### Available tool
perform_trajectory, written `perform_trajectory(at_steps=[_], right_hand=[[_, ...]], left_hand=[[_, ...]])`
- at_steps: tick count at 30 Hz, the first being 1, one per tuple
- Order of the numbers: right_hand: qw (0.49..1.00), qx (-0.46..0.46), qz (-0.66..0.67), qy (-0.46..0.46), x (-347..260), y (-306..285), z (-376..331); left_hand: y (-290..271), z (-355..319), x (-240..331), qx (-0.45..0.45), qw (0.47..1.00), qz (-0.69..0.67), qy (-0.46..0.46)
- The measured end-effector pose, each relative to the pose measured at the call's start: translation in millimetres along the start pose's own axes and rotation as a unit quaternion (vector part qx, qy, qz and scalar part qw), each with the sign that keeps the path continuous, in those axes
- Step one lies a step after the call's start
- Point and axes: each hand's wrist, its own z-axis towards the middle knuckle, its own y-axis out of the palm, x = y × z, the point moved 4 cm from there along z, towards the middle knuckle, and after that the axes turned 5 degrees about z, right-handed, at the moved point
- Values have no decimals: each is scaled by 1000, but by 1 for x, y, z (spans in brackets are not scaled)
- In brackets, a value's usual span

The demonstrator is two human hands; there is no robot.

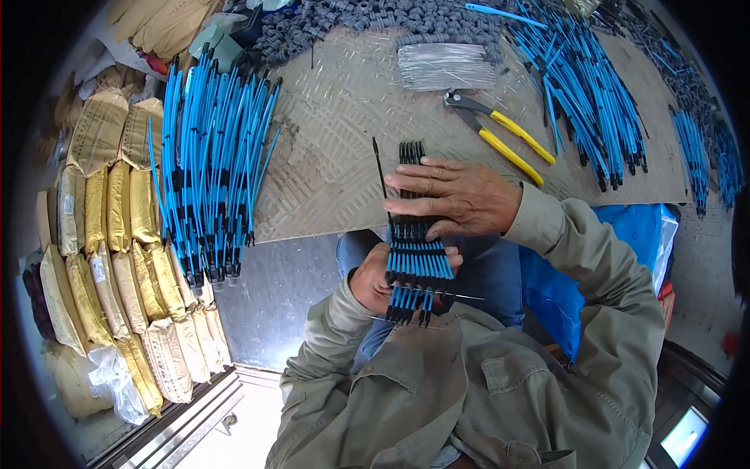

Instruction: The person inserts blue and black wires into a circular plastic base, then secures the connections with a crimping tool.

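A fan-shaped bundle of slim blue-and-black plastic rods (419, 264) is held in front of my lap at the table's edge. My left hand (370, 280) is closed around it from beneath, with fingertips showing at the bundle's right side. A thin metal wire (467, 296) sticks out sideways near the lower ends. My right hand (469, 195) lies across the upper black part, fingers stretched out to the left and apart. One black rod (380, 168) leans out at the left of the bundle, by the right fingertips; whether they touch it, I cannot tell.
Yellow-handled pliers (508, 141) and a stack of metal wires (445, 66) lie on the table (328, 125). Piles of blue rods (211, 148) are at left and more blue rods (586, 94) at right. Grey parts (375, 23) heap at the back. Paper sacks (117, 211) stand at left.
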Motion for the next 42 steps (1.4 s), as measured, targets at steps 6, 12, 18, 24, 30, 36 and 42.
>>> perform_trajectory(at_steps=[6,12,18,24,30,36,42], right_hand=[[999,7,-27,-17,0,5,-1],[999,-2,-32,-20,2,6,-1],[1000,7,-17,-6,1,7,-1],[1000,8,-23,-10,6,9,-2],[998,28,-46,-38,6,10,-4],[996,52,-50,-48,3,14,-4],[996,59,-36,-48,7,13,-6]], left_hand=[[1,-9,-10,11,862,-406,-304],[2,5,8,19,1000,20,-13],[16,-11,-7,141,953,-221,-154],[2,0,2,65,990,-123,4],[3,7,12,53,988,137,56],[4,-1,24,1,992,122,25],[3,-8,33,-18,991,118,-66]])
